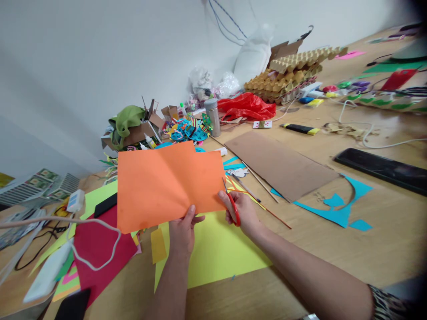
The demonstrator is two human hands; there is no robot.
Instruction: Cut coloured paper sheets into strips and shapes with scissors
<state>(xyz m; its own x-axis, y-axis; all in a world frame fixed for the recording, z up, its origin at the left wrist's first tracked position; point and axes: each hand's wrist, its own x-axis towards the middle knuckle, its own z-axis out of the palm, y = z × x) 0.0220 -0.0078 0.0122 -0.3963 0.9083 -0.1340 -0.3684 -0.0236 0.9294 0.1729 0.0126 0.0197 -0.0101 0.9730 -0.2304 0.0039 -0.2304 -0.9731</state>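
Note:
An orange sheet of paper (160,186) with a notch at its upper right is held up over the table. My left hand (183,226) pinches its bottom edge, thumb in front and fingers mostly hidden behind. In my right hand (245,211) are red-handled scissors (234,209), their blades pointing up beside the right edge of the orange sheet. I cannot tell whether the blades touch the paper. Below both hands lies a yellow sheet (220,253).
Brown cardboard (280,164), blue paper scraps (340,215) and a black phone-like slab (383,169) lie to the right. A dark red sheet (103,249) and a white cable (95,266) are at left. Behind stand a grey bottle (213,118) and egg trays (283,80).

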